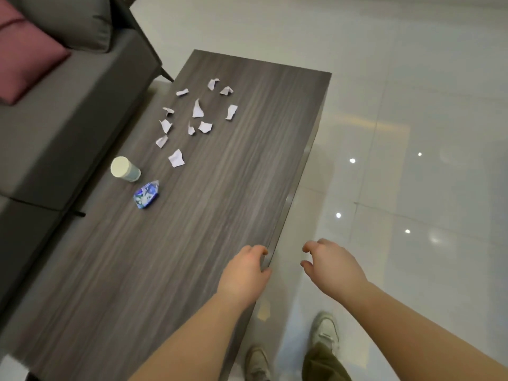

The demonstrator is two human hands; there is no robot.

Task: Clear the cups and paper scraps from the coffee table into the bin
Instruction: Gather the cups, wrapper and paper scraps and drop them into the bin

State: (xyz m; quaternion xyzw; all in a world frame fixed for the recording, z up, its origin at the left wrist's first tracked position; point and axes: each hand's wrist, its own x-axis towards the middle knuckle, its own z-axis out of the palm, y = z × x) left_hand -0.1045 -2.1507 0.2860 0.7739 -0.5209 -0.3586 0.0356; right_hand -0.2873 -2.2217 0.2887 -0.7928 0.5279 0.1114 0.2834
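Observation:
Several white paper scraps (198,109) lie scattered on the far half of the dark wood coffee table (192,229). Near its left edge stands an upturned white paper cup (125,169), and a crushed blue-and-white cup (146,195) lies just in front of it. My left hand (246,272) hovers over the table's right edge, fingers loosely curled, holding nothing. Beside it, over the floor, my right hand (332,264) is empty, with its fingers apart and bent. Both hands are far from the scraps and cups. No bin is in view.
A grey sofa (63,114) with a dark red cushion (23,61) runs along the table's left side, close to it. Glossy white floor tiles (412,133) lie to the right. My feet in pale shoes (325,329) stand by the table's near right edge.

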